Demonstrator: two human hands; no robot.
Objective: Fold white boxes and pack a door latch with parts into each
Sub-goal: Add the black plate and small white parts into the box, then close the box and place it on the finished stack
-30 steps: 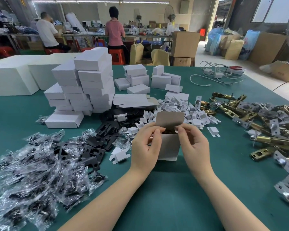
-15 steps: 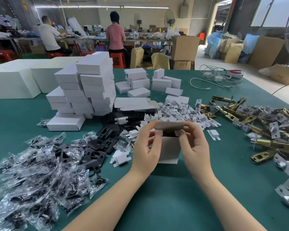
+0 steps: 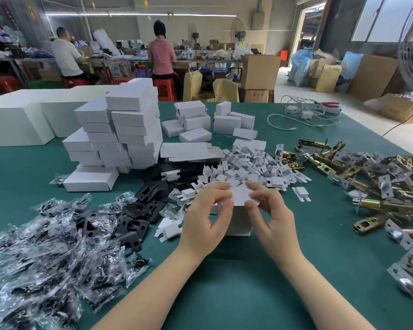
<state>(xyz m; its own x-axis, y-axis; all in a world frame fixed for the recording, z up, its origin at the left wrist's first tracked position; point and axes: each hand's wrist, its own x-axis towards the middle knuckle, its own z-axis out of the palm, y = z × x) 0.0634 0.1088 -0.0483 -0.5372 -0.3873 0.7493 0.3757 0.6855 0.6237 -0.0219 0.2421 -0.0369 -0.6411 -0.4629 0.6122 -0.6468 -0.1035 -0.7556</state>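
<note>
My left hand (image 3: 206, 211) and right hand (image 3: 267, 211) cover the white box (image 3: 239, 222) top, so I cannot see inside. The bagged parts (image 3: 45, 258) blur together, cut off at the frame's left edge.

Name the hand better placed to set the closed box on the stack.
Left. The left hand holds the white box on the side nearer the stack of boxes; the right hand would probably cross over.

near edge: bare green mat (image 3: 224, 277) | left: bagged parts (image 3: 48, 253) | right: brass latches (image 3: 372, 186) | ahead: white inserts (image 3: 250, 167)
</note>
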